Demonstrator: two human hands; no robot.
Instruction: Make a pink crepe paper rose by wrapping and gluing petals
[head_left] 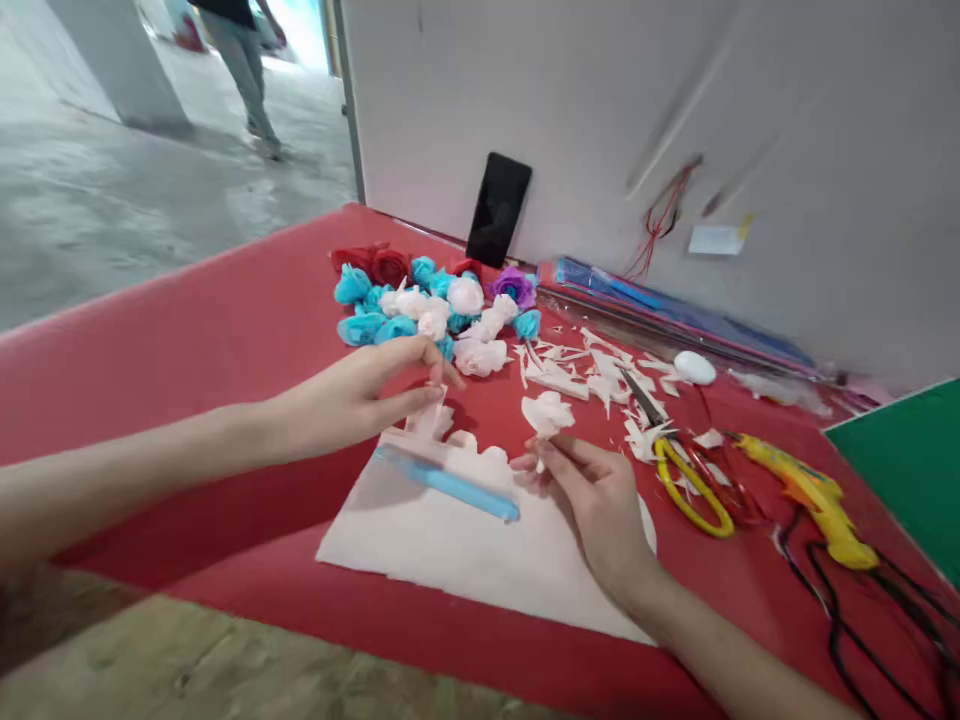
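Observation:
My left hand (401,385) has its thumb and fingers closed on a thin white paper piece (431,418) above the top edge of a white sheet (480,540). Between the thumb and fingers of my right hand (592,490) is a partly formed white paper flower (547,412), its petals upward. A light blue stick-like object (465,490) lies across the white sheet, between my hands. Finished-looking paper flowers in white (480,357), blue (360,328), red (390,267) and purple (514,287) are heaped beyond my left hand.
White paper scraps (555,375), yellow-handled scissors (694,490), a white egg-shaped object (694,368) and a yellow glue gun (817,500) with black cables lie right. A black phone (499,210) leans on the wall. Long plastic-wrapped packs (660,305) lie along it. A person (240,60) stands in the background.

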